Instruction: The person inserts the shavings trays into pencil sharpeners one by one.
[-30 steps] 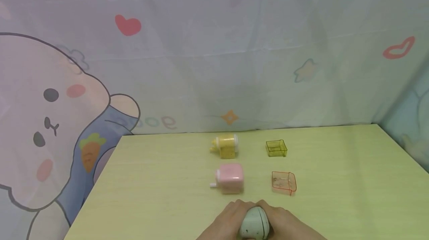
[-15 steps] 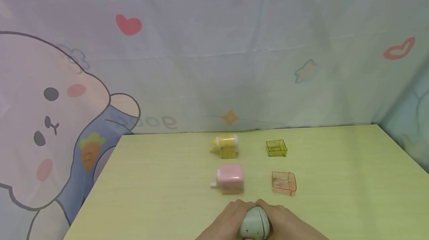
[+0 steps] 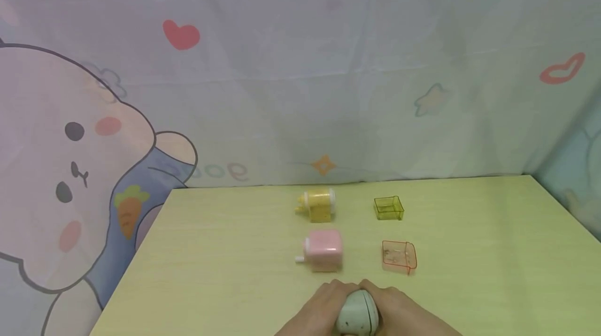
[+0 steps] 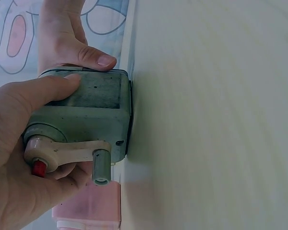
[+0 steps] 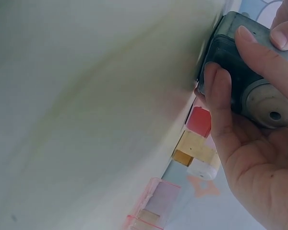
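A green hand-crank pencil sharpener [image 3: 357, 315] is held between both hands at the near edge of the head view. My left hand [image 3: 315, 311] grips its crank end, the thumb lying on top. In the left wrist view the pale crank arm [image 4: 77, 151] ends in a green knob [image 4: 102, 167], with a small red piece [image 4: 39, 168] at the hub. My right hand [image 3: 400, 311] grips the opposite end, thumb on top and fingers curled against the face. That face shows a round grey disc [image 5: 264, 101] with a hole, beside a dark recess, in the right wrist view.
Beyond the hands stands a pink crank sharpener [image 3: 325, 250], with a yellow sharpener [image 3: 319, 205] behind it. To their right lie a clear pink tray [image 3: 398, 267] and a clear yellow tray [image 3: 388, 215]. A printed cloth [image 3: 291, 91] hangs behind the yellow-green table [image 3: 211, 252].
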